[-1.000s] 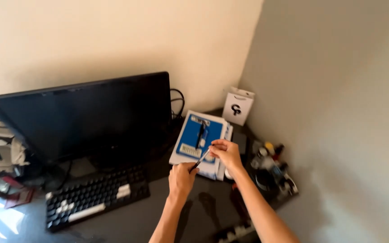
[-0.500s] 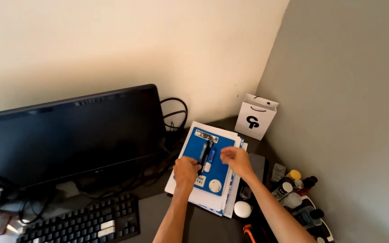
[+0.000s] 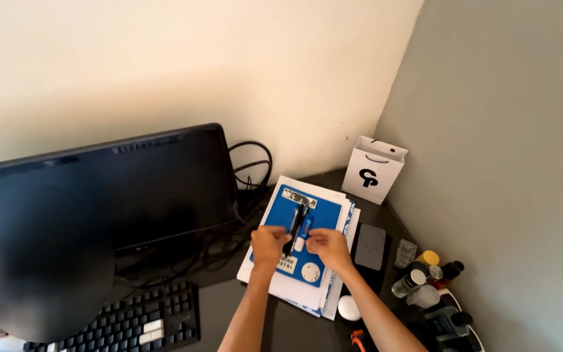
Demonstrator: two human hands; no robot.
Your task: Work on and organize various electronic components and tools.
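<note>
A blue booklet (image 3: pixel 324 215) lies on a stack of white papers (image 3: pixel 275 287) in the desk's corner. Two pens, a black pen (image 3: pixel 295 221) and a blue and white pen (image 3: pixel 305 228), lie lengthwise on the booklet. My left hand (image 3: pixel 267 244) is curled at the black pen's near end, fingers closed on it. My right hand (image 3: pixel 327 248) rests on the booklet just to the right, its fingertips at the near end of the blue and white pen. Whether it grips that pen is hidden.
A dark monitor (image 3: pixel 158 182) and a black keyboard (image 3: pixel 131 322) stand to the left, with cables (image 3: pixel 252 163) behind. A white paper bag (image 3: pixel 376 171) sits in the corner. A dark flat block (image 3: pixel 371 246), a white round object (image 3: pixel 348 308) and several small bottles (image 3: pixel 425 277) crowd the right.
A second ago both hands held a pen above the desk. My left hand carried it down onto the blue booklet, and my right hand has come back beside it. The view moved right.
</note>
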